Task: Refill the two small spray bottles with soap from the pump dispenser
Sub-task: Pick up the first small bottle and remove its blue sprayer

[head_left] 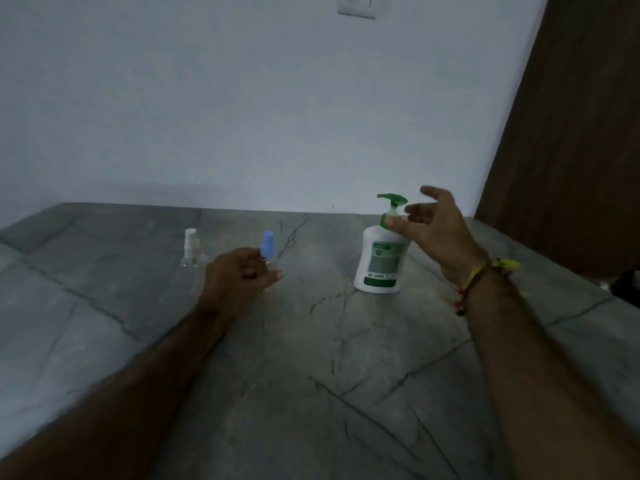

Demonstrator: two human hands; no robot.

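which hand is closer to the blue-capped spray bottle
Left. The left hand is right at the blue-capped spray bottle, fingers curled in front of its body. The right hand is well off to the side, open at the pump dispenser.

Bare forearms, no sleeves.
The right wrist [479, 284] wears a thin yellow thread with a knotted tuft and a band of red and dark beads; the left wrist [211, 306] wears nothing.
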